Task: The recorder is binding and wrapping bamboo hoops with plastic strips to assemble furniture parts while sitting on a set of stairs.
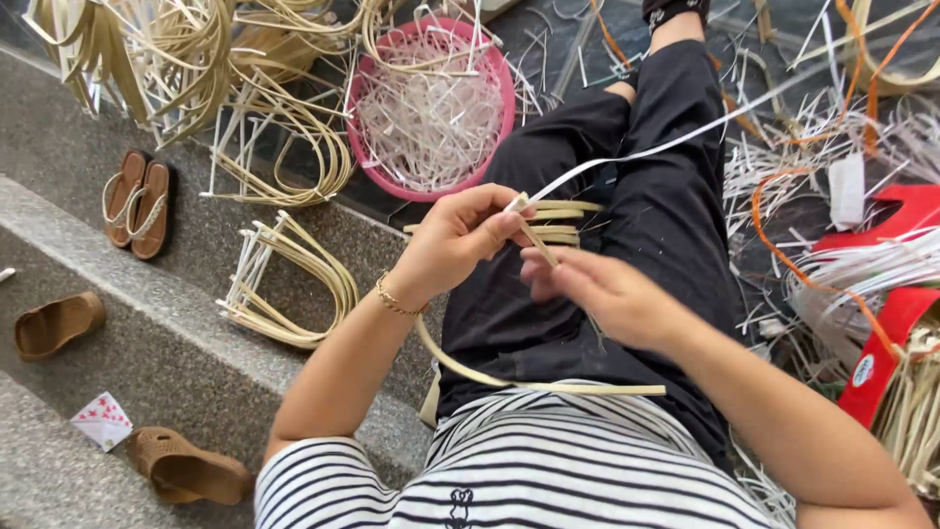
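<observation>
I sit on stone steps with my legs in black trousers stretched out. My left hand (458, 240), with a gold bracelet on the wrist, pinches the ends of several bent tan bamboo strips (558, 223) together with a thin white plastic strip (666, 145) that runs up to the right. My right hand (597, 294) is just below and to the right, its fingers closed on a slim tan strip (540, 245) among the bundle. A long tan strip (529, 384) curves across my lap from the bundle.
A pink basket (367, 157) full of white strip offcuts stands ahead. Bundles of bent tan strips (284, 264) lie on the step at left and more at top left. Brown sandals (137, 201) and slippers (186, 470) lie at left. Red plastic pieces (896, 323) and loose white and orange strips litter the right.
</observation>
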